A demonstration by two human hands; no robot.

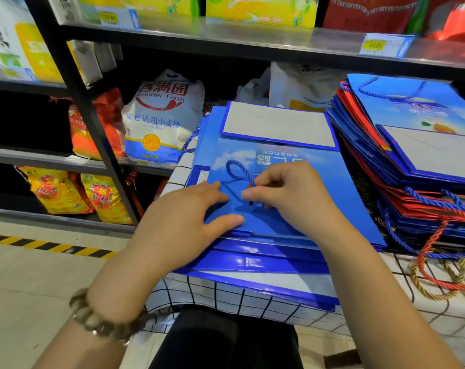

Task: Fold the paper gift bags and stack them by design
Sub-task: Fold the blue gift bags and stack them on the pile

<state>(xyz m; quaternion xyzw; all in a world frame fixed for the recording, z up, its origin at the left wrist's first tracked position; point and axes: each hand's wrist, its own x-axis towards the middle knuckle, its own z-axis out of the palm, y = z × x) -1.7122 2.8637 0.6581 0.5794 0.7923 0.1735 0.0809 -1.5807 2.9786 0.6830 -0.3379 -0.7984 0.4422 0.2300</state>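
Note:
A flattened blue gift bag [340,187] with a sky print lies on top of a stack of blue bags [252,262] in front of me. Its grey bottom flap [278,126] is folded over at the far end. My left hand [183,214] presses flat on the bag's near left part, fingers straight. My right hand [287,193] pinches the bag's blue rope handle [236,170], whose loop lies on the bag face. To the right leans a second pile of folded blue and red bags [412,169].
The bags rest on a surface covered by a white grid-pattern cloth [226,296]. Loose red, gold and blue rope handles [439,265] hang off the right pile. Black store shelving [93,145] with flour and rice sacks [162,121] stands behind and to the left. Hazard tape [47,245] marks the floor.

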